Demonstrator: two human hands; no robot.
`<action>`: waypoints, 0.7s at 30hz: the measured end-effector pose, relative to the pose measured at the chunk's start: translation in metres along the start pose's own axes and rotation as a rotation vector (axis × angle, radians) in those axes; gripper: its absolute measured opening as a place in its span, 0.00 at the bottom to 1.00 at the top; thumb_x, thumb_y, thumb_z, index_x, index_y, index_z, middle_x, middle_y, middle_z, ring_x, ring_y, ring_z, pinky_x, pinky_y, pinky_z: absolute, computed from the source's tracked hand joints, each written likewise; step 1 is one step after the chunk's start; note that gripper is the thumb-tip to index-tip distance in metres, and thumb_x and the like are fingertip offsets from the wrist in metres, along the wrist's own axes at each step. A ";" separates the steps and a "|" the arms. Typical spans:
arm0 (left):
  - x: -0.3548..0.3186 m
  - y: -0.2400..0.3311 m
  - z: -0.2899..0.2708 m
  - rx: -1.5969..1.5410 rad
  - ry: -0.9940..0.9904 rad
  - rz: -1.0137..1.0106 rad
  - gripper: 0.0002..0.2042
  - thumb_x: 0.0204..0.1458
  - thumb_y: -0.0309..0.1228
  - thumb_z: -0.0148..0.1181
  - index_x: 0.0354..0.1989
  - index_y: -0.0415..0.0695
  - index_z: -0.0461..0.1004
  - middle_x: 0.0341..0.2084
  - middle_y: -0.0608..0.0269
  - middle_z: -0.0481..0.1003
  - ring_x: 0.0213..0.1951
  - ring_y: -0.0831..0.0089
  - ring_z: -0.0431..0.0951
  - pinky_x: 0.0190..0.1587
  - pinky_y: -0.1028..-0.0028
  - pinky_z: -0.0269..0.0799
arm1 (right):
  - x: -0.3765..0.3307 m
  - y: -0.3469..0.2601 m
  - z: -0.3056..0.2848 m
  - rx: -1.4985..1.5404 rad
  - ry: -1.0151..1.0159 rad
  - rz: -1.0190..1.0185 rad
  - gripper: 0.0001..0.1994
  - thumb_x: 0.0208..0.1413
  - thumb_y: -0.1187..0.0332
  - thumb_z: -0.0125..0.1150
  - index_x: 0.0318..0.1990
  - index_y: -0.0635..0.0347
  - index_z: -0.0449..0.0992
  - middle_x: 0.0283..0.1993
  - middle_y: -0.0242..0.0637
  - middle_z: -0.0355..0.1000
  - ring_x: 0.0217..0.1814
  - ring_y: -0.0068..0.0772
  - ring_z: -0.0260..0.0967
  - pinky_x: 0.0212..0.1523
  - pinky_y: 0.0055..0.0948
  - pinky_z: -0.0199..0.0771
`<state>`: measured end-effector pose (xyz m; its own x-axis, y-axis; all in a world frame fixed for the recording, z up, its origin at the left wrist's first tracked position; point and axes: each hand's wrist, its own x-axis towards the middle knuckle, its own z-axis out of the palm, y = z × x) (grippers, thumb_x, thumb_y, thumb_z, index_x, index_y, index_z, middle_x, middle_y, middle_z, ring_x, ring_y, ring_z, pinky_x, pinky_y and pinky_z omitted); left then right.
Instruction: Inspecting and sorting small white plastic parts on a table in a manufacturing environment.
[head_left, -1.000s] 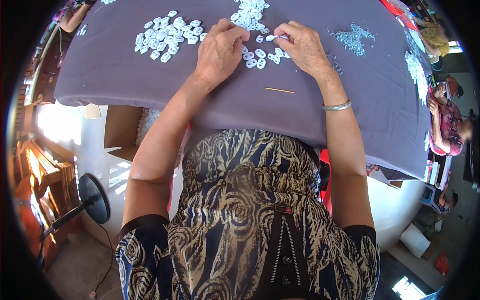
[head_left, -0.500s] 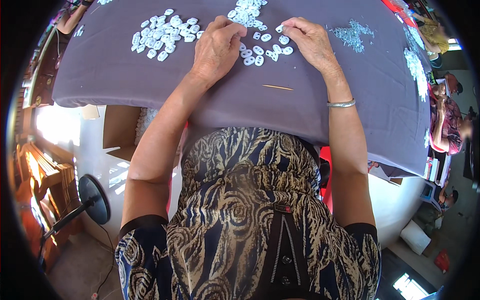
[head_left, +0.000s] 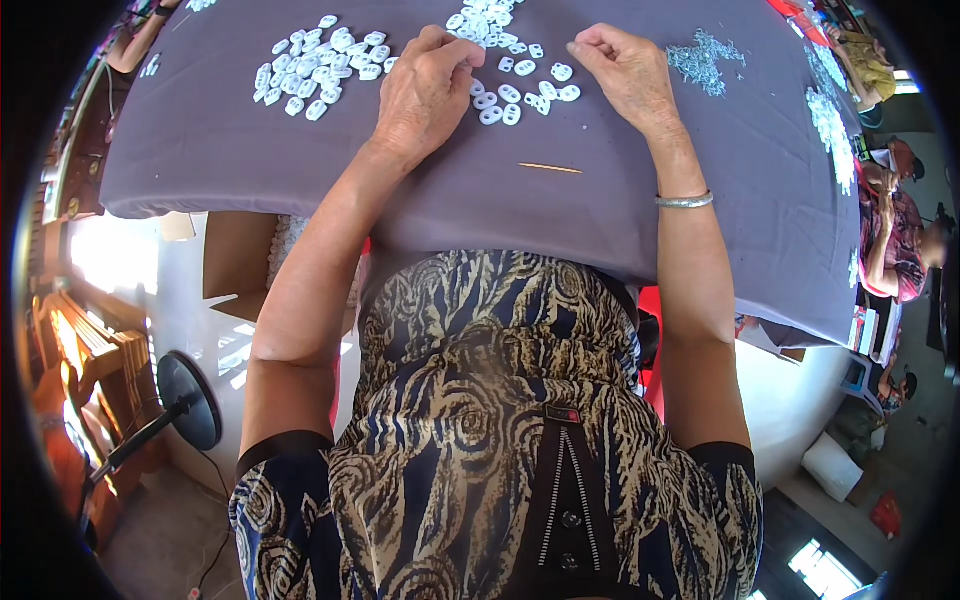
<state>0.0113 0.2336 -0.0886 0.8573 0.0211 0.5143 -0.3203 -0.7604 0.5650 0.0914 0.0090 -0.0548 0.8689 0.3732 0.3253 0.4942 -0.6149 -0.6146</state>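
Note:
Small white oval plastic pieces with two holes each, like cord locks, lie on the cloth. My left hand is closed, fingers curled, between the left pile and the loose pieces in the middle. What its fingertips hold, if anything, is hidden. To the right of those pieces my right hand hovers with thumb and fingers pinched together; I cannot make out anything in them. A single white piece sits just below its fingertips. Beside this hand is a heap of tiny silvery springs.
A brownish-grey cloth covers the table. On it a wooden toothpick lies near me. Another white heap is at the far middle. An open cardboard box stands below the left edge. Other people sit around the table, one at right.
My right hand has drawn slightly away from the white piece its fingertips were touching. My left hand has stayed in nearly the same place. The whole view has shifted slightly.

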 end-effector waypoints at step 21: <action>0.000 0.002 -0.002 -0.045 0.005 -0.037 0.08 0.51 0.22 0.53 0.37 0.48 0.76 0.38 0.61 0.72 0.36 0.60 0.78 0.40 0.64 0.74 | -0.009 -0.017 0.001 0.093 -0.136 -0.225 0.05 0.54 0.73 0.61 0.37 0.60 0.76 0.29 0.25 0.69 0.29 0.16 0.63 0.32 0.19 0.66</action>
<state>0.0099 0.2339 -0.0860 0.8670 0.0523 0.4956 -0.3059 -0.7292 0.6121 0.0757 0.0171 -0.0484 0.7224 0.5869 0.3657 0.6641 -0.4414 -0.6034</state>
